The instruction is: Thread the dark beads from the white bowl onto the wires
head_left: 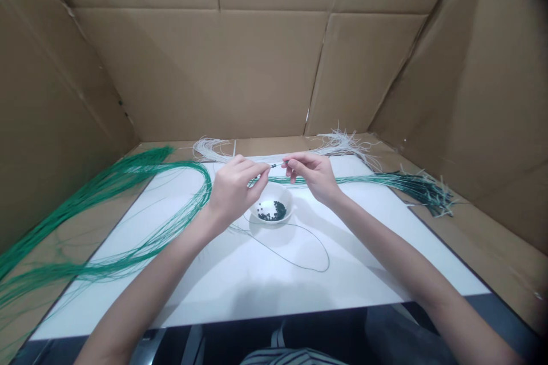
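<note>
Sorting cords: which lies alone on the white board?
The single thin dark cord looping before the white bowl; the others lie in green bundles and white bundles.

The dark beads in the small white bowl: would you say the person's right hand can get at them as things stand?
Probably yes. The right hand hovers just beyond the dark beads in the white bowl, with nothing between, though its fingers are pinching a thin strand.

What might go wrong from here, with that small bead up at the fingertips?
The small dark bead at the left hand's fingertips could slip and fall onto the white board. The white bowl of beads sits just below the left hand and right hand, so a knock might spill it. The loose green cords could also snag.
</note>
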